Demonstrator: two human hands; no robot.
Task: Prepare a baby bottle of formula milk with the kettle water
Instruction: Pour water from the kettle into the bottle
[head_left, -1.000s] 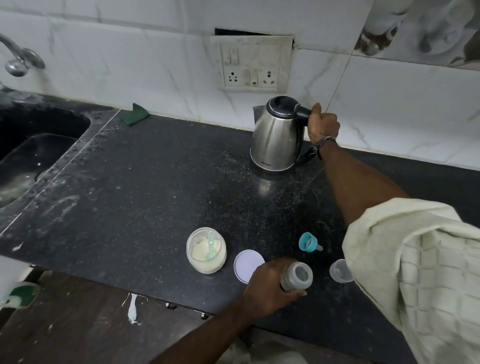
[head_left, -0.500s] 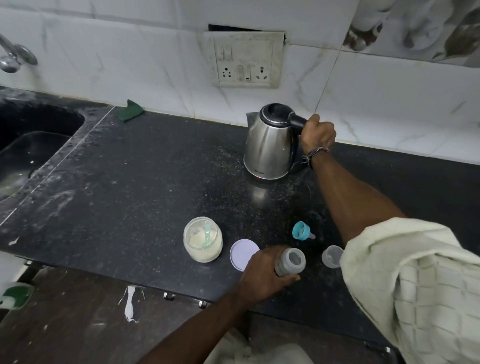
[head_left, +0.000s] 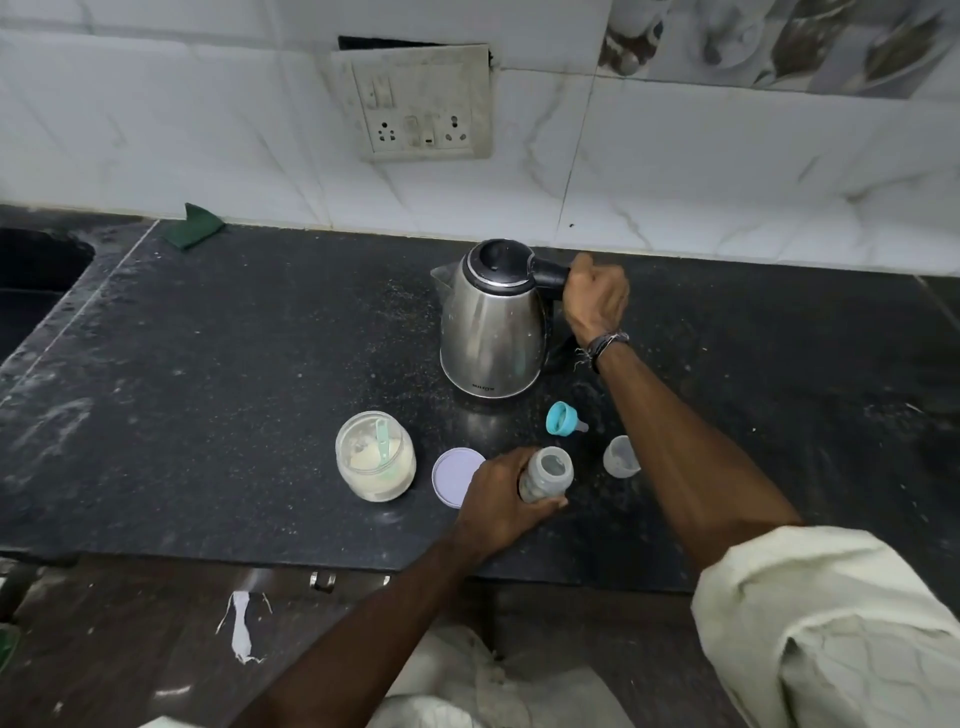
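**Kettle in one hand, bottle in the other**

My right hand is wrapped round the handle of the kettle, at frame centre. My left hand grips the open baby bottle just below it, between the lid and clear cap. The formula jar stands further left.
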